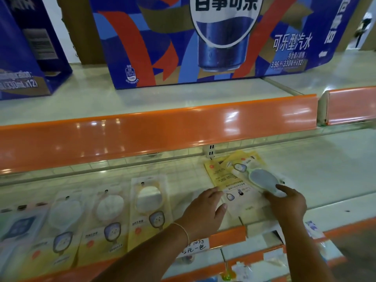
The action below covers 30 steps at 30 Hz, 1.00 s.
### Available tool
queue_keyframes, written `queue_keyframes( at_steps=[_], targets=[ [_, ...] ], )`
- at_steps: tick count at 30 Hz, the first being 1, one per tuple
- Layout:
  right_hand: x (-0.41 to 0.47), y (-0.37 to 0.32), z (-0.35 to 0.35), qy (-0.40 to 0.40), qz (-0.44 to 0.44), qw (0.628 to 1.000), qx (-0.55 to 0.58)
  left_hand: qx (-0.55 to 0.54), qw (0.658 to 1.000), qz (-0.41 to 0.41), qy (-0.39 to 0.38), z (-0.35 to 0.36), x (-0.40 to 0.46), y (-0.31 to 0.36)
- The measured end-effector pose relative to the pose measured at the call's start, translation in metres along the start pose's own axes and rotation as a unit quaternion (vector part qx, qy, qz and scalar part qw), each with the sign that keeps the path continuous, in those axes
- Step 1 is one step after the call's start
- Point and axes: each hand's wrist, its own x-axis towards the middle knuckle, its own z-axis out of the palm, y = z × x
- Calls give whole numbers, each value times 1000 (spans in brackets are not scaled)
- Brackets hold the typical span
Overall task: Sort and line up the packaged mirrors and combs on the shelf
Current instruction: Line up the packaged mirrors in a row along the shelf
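Several yellow packaged mirror-and-comb sets lie side by side along the lower shelf (183, 180); the rightmost of that row (149, 202) shows a round mirror and a small comb. To the right, two loose yellow packs overlap: one face down (221, 176) and one on top showing an oval mirror (262, 180). My left hand (205, 212) rests flat with straight fingers on the near edge of the face-down pack. The fingers of my right hand (289, 202) curl onto the lower end of the top pack.
An orange price rail (162, 129) fronts the upper shelf, which carries large blue cola cartons (203, 41). The lower shelf's own orange rail (227, 237) bears a handwritten price tag (195, 248). More packaged goods hang below at right (317, 239).
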Motion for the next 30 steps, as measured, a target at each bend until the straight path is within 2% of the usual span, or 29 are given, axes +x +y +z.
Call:
queue_keyframes(
  at_steps=[5,13,19,22,27,30],
  targets=[
    [-5,-11,-10,33,54,997,47,6,1000,-10,-1,-5,-6,-6],
    [-6,-16,-18,15,88,992,89,-10,1000,-13,12,-13,-18,-19],
    [-4,-18,-18,23,87,996,-3,-21,999,-14,25,-17,-29,-26],
    [-5,-20,-21,76,58,995,-32,-18,999,-17,34,-18,-34,-32],
    [-2,-17,-25,153,47,985,65,-14,999,-22,35,-20,-40,-36],
    [-5,-23,-24,187,100,958,195,-12,999,-19,42,-21,-43,-35]
  ],
)
